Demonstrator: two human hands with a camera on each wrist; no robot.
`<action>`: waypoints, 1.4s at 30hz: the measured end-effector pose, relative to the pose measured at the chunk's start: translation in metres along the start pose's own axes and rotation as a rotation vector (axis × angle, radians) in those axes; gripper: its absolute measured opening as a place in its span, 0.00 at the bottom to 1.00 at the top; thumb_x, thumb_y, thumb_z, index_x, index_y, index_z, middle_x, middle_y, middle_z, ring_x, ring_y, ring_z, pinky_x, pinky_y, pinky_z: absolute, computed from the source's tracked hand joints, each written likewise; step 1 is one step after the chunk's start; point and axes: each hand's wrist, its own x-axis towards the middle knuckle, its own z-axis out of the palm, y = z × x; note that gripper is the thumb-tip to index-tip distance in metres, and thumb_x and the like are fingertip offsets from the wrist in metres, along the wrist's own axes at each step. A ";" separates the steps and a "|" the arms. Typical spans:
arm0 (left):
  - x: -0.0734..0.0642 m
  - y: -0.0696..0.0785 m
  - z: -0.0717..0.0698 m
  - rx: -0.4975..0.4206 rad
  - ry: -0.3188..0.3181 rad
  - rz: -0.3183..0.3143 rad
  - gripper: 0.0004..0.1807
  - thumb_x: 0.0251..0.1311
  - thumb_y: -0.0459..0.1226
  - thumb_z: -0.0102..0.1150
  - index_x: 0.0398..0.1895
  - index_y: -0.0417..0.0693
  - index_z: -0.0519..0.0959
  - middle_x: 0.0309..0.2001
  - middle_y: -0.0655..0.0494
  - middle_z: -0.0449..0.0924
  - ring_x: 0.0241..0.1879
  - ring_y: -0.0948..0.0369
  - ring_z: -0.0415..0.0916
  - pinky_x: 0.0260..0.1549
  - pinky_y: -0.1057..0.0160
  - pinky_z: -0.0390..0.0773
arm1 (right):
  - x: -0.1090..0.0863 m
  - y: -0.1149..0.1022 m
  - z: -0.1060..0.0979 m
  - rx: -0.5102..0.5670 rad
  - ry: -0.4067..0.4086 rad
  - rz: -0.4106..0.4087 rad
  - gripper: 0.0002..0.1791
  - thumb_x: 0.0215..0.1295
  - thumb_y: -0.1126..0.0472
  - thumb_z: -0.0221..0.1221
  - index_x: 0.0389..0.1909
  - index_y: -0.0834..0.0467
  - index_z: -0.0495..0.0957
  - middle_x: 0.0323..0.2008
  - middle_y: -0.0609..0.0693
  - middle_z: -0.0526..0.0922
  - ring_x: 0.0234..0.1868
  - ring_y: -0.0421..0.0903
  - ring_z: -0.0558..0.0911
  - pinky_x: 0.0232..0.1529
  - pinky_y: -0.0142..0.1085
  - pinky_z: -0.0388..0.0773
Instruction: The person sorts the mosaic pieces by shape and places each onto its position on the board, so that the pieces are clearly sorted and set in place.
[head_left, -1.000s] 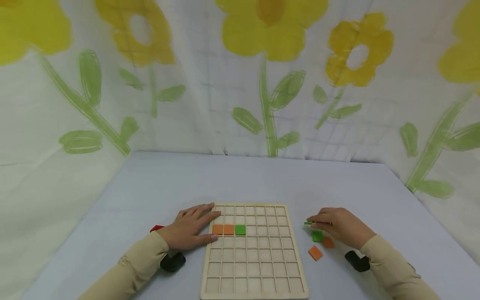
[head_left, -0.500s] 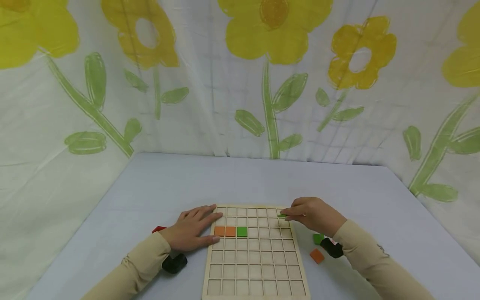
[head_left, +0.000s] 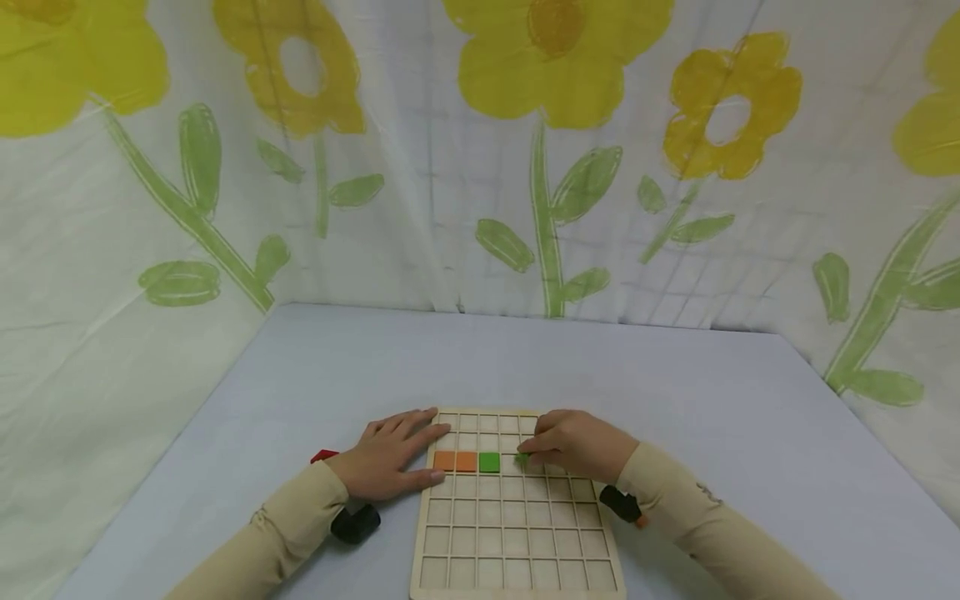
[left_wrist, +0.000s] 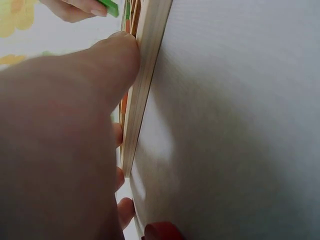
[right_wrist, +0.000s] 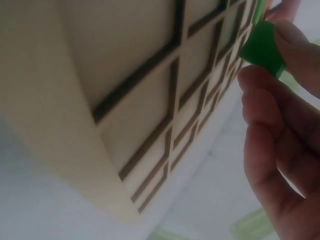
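Right hand (head_left: 581, 443): pinching a green tile (head_left: 522, 459) above the far half of the board (head_left: 513, 543)
Left hand (head_left: 384, 461): spreading fingers over the board's left edge
Right sleeve (head_left: 667, 477): bearing a dark marking (head_left: 709, 493), too small to read

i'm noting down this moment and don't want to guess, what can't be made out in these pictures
Head view: squares of the board behind the right hand.
Head view: most of the orange piece, behind the black wrist camera and right sleeve.
Head view: most of the red thing, behind the left hand and left sleeve; left wrist view: cut off by the bottom edge.
Right wrist view: part of the green tile, under the thumb.
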 end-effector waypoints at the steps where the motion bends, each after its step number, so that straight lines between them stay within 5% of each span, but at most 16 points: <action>1: 0.001 -0.001 0.000 0.004 -0.003 -0.003 0.37 0.66 0.62 0.44 0.73 0.57 0.57 0.75 0.50 0.48 0.72 0.45 0.47 0.60 0.37 0.53 | 0.001 0.000 0.002 -0.004 0.004 -0.014 0.14 0.56 0.62 0.67 0.45 0.52 0.86 0.31 0.42 0.78 0.30 0.31 0.73 0.32 0.19 0.71; 8: 0.002 -0.004 0.003 0.008 0.013 -0.010 0.39 0.64 0.63 0.46 0.74 0.60 0.56 0.75 0.52 0.47 0.72 0.46 0.47 0.61 0.39 0.53 | 0.009 -0.005 0.008 -0.012 -0.005 -0.065 0.14 0.57 0.60 0.67 0.45 0.51 0.86 0.31 0.41 0.78 0.31 0.32 0.72 0.33 0.18 0.69; 25: 0.002 -0.005 0.006 0.001 0.018 -0.012 0.38 0.64 0.64 0.45 0.74 0.62 0.56 0.75 0.54 0.47 0.72 0.48 0.47 0.61 0.40 0.53 | 0.014 -0.012 0.010 0.006 -0.088 0.061 0.11 0.60 0.51 0.64 0.41 0.49 0.76 0.38 0.40 0.79 0.35 0.34 0.74 0.37 0.26 0.73; 42: -0.002 0.004 -0.004 -0.002 0.015 0.009 0.36 0.66 0.60 0.46 0.72 0.55 0.59 0.74 0.47 0.50 0.71 0.43 0.49 0.59 0.36 0.54 | 0.015 -0.012 0.014 -0.058 -0.090 -0.026 0.07 0.62 0.54 0.63 0.40 0.48 0.79 0.41 0.40 0.77 0.42 0.35 0.76 0.44 0.25 0.74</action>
